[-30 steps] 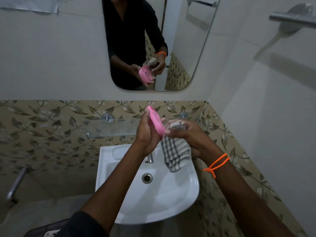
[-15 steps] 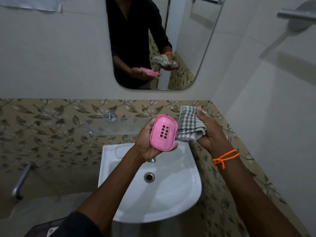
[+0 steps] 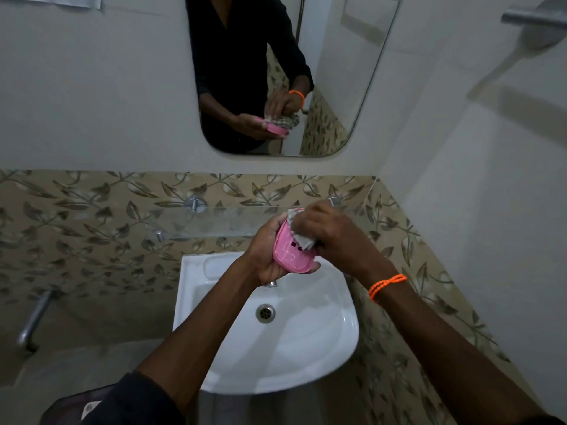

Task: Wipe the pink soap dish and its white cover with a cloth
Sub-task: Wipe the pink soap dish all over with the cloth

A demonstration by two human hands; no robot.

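My left hand point(image 3: 266, 256) holds the pink soap dish point(image 3: 290, 255) from below, above the back of the sink, with its slotted inner face turned up toward me. My right hand point(image 3: 328, 233) grips a bunched grey checked cloth point(image 3: 302, 237) and presses it into the far half of the dish. Most of the cloth is hidden under my fingers. An orange thread band sits on my right wrist. The white cover is not in view.
A white sink point(image 3: 322, 348) with a drain point(image 3: 265, 312) lies below my hands, its tap hidden behind my left wrist. A glass shelf point(image 3: 214, 222) runs along the leaf-patterned wall. A mirror point(image 3: 337, 72) hangs above; a metal rail point(image 3: 527, 16) juts out upper right.
The dish was turned from edge-on to face me. My right hand, apart from it half a second ago, has come down and pressed the cloth into the dish.
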